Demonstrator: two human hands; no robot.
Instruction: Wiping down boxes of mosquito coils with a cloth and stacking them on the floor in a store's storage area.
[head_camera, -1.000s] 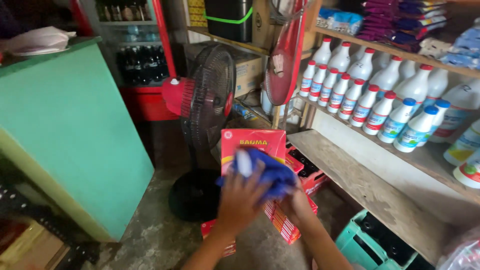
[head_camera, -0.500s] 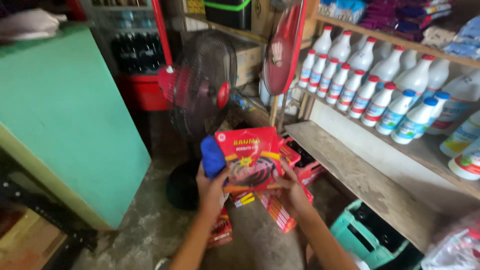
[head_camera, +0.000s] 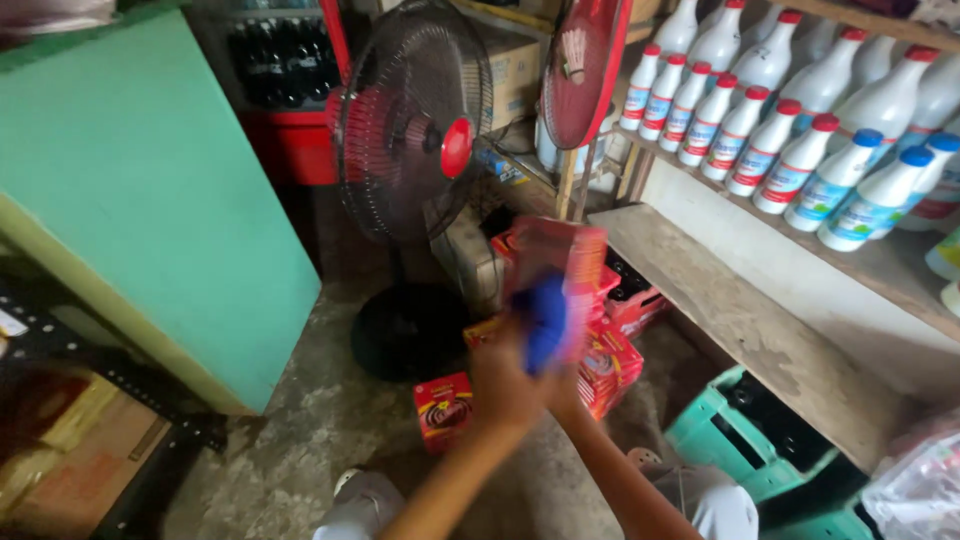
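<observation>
**Two hands hold a red box and a blue cloth above the floor**

The left hand (head_camera: 505, 385) is closed around a small blue cloth (head_camera: 543, 320) and presses it against the face of a flat red cardboard box (head_camera: 560, 275). The right hand (head_camera: 568, 390) is mostly hidden behind the left one; it seems to grip the lower edge of the same box, but the picture is blurred there and I cannot tell exactly how the fingers lie. The box is held upright in the air, in front of the person, above the concrete floor (head_camera: 300, 440).

Just behind and below the box there is a stack of similar red boxes (head_camera: 610, 365), and one more small red box (head_camera: 443, 408) lies alone on the floor to the left. Near them stands a black pedestal fan with red blades (head_camera: 410, 120). On the right there is a bare wooden shelf (head_camera: 750, 330), and above it a row of white plastic bottles with red and blue caps (head_camera: 790, 150). A green plastic crate (head_camera: 730, 435) is under the shelf. On the left stands a large green cabinet (head_camera: 140, 190).
</observation>
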